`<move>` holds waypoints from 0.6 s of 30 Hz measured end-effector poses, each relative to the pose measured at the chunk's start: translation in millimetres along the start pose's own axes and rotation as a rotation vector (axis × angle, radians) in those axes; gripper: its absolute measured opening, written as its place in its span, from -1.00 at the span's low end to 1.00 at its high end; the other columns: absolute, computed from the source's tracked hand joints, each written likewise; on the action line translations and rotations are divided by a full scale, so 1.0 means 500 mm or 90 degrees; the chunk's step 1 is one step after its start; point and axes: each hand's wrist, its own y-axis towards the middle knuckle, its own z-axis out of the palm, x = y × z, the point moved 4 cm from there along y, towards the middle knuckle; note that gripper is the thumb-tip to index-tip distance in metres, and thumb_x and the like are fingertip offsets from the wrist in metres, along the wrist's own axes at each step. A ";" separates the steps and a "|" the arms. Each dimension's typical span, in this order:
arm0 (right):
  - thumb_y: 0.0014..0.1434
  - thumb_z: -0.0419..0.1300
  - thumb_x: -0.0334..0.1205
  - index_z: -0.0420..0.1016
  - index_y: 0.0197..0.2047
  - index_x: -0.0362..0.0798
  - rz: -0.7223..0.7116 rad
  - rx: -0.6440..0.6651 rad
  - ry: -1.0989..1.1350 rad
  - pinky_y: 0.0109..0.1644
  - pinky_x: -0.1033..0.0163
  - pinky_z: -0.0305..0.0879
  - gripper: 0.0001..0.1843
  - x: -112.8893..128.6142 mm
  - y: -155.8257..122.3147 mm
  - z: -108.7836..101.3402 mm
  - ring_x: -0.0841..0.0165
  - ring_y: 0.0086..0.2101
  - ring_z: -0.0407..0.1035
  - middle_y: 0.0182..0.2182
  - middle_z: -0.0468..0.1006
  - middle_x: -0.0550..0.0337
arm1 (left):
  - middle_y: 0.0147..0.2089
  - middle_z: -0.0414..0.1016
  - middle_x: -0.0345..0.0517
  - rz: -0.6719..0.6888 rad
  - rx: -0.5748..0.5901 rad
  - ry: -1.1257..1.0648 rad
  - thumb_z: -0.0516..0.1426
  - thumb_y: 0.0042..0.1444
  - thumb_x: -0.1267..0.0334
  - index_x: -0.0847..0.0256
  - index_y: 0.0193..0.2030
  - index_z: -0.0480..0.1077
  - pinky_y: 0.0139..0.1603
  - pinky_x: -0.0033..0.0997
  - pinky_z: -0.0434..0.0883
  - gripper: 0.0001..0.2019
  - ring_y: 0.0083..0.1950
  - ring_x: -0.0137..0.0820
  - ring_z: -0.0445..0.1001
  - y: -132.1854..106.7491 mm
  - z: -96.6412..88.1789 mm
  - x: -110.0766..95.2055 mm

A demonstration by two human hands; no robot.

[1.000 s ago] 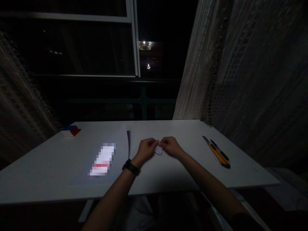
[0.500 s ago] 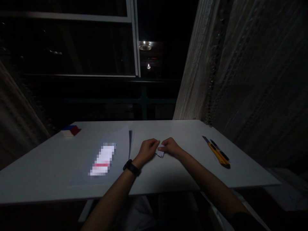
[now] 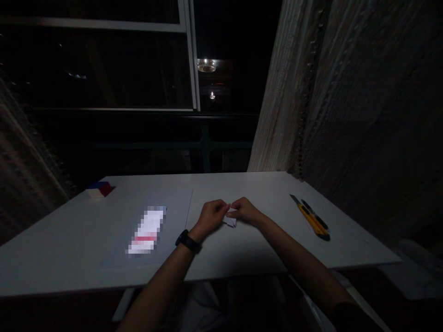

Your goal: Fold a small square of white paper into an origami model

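A small folded white paper piece (image 3: 230, 220) rests on the white table (image 3: 242, 249) between my two hands. My left hand (image 3: 211, 216), with a black watch on its wrist, has its fingers curled and pinches the paper's left side. My right hand (image 3: 245, 211) pinches the paper from the right, fingers pressed together. The hands touch each other over the paper, and most of it is hidden beneath them.
A sheet of paper with a blurred patch (image 3: 148, 229) lies left of my hands. A yellow utility knife (image 3: 309, 220) and a black pen (image 3: 315, 215) lie to the right. A red-and-blue block (image 3: 99, 188) sits at the far left corner. Curtains hang on both sides.
My hands have drawn slightly closer together over the paper piece. The raised edge of the sheet on the left has settled flat. The view has shifted a little.
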 end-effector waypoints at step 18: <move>-0.14 0.27 -0.16 0.31 -0.23 -0.03 -0.120 -0.112 0.147 -0.54 0.36 0.28 -0.63 0.016 0.002 0.000 0.48 -0.57 0.32 -0.54 0.36 0.35 | -0.66 0.36 -0.12 -0.257 -0.069 -0.354 0.19 -0.16 0.01 0.34 -0.63 0.38 -0.55 -0.51 0.21 -0.64 -0.61 -0.51 0.28 0.004 -0.014 0.027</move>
